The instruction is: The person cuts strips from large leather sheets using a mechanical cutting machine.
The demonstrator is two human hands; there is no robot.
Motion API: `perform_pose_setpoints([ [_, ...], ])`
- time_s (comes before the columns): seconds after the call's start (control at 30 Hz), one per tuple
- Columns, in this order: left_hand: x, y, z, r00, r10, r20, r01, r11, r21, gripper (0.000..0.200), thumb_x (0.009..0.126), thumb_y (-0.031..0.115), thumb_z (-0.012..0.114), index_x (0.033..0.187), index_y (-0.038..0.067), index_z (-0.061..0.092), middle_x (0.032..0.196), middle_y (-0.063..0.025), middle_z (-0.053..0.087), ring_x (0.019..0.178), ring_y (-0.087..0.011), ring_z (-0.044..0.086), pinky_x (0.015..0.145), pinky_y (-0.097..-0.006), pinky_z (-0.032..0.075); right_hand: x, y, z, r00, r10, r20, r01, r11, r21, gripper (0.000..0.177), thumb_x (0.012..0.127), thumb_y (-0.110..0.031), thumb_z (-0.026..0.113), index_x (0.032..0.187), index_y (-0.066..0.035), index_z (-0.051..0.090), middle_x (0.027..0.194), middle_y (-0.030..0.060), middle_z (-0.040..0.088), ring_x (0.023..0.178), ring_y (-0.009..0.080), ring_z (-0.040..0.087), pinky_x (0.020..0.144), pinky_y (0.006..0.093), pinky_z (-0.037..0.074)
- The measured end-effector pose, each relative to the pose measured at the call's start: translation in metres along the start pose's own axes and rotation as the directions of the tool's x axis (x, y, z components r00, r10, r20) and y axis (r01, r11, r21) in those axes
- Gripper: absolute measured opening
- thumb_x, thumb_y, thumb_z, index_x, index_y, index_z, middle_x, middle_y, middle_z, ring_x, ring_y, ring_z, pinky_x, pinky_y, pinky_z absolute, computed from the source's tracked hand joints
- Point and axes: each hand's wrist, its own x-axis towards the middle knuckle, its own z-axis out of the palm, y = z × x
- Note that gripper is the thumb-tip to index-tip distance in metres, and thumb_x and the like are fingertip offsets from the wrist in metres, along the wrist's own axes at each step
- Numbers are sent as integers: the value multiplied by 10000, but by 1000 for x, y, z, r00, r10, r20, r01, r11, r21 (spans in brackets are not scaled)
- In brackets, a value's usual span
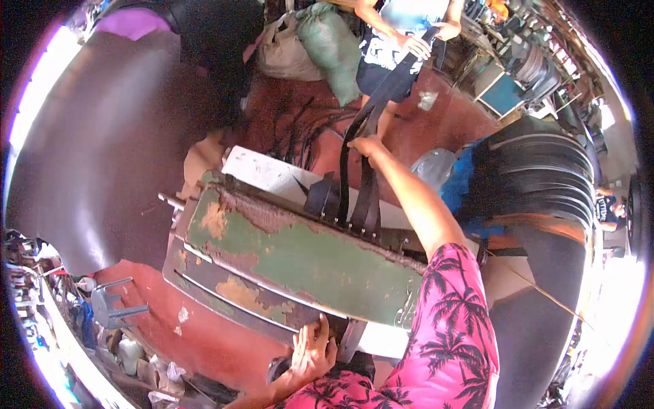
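Black strips (344, 170) in curled right hand (367, 147)

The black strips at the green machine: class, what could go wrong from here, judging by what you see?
The right hand grips the black strips, so a sudden tug by the other person at their far end might drag it. The left hand, at the near edge of the green machine, could be pinched if parts there move. Loose dark strands on the floor might trip someone.
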Motion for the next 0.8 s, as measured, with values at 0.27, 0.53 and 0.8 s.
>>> perform_pose_setpoints([
  [0.27,9,-27,-16,953,52,-300,-120,970,-213,356,717,21,671,1068,59,709,820,-134,623,661,-293,607,585,-385,520,51,-25,-11,988,-150,19,151,985,-80,458,662,-261,797,949,79,688,995,205,709,918,297,673,782,409,510],
  [0.53,6,-33,1,939,-9,-343,16,1000,17,274,795,58,656,1066,85,682,858,-119,663,561,-245,607,476,-334,515,40,-90,-39,972,-216,-88,132,821,-556,527,755,-446,683,1099,-48,699,1197,184,653,1159,299,609,987,355,483],
  [0.8,7,-29,-1,913,153,-377,-96,982,165,188,812,174,664,983,97,655,988,-112,658,663,-264,624,518,-389,517,29,-111,-70,930,-357,-90,225,745,-628,521,780,-416,696,1068,17,683,1131,269,651,1106,366,632,920,421,513],
])
